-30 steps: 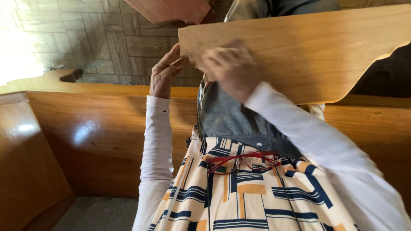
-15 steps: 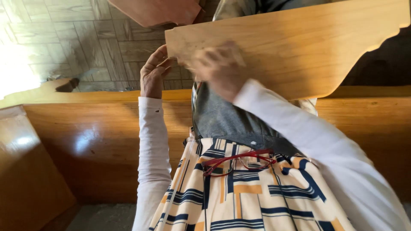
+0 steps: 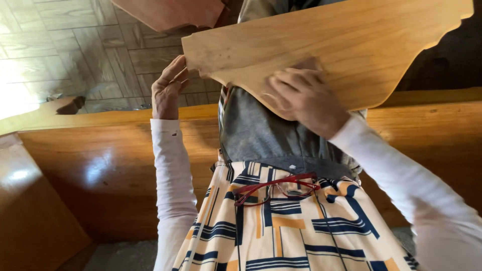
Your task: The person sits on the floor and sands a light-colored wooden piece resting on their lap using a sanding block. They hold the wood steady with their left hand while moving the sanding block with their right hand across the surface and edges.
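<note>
- One light wooden board [image 3: 351,45] with a wavy edge fills the upper right of the frame.
- One left hand [image 3: 168,88] pinches the board's left corner in a tight grip.
- One right hand [image 3: 301,98] presses flat on the board's lower edge; fingers curled over it.
- One pair of red glasses [image 3: 276,188] hangs on the striped shirt, lower middle.

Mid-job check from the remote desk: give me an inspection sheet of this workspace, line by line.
Surface: glossy brown wooden bench back, with light glare.
Job's things: pale shaped wooden board, held tilted above the bench back.
Clutter: red-framed glasses hang on the patterned top; a reddish wooden piece sits at the upper edge.
Grippers: left hand grips the board's left end; right hand presses flat on its face, something under the palm unclear.
Cables: nothing seen.
Surroundings: wood-look tiled floor, sunlit at left.
</note>
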